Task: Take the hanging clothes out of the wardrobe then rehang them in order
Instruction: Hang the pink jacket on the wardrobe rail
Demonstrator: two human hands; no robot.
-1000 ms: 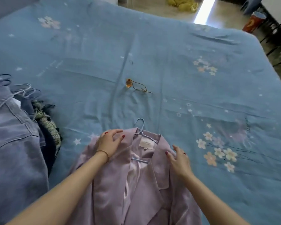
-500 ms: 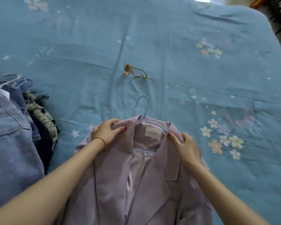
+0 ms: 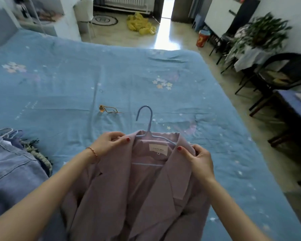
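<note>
A pile of denim clothes is lying cut off at the left edge of the bed. The left hand is pinching the lilac jacket by its shoulder; its neck label is showing print too blurred to read. The blue hanger is sitting inside the collar, and the right hand is gripping the other shoulder.

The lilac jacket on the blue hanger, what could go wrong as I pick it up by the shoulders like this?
The left hand and right hand pinch only the lilac jacket, not the blue hanger, so a shoulder could slip off. The free hook might also snag the bedspread, and the hem may drag.
</note>
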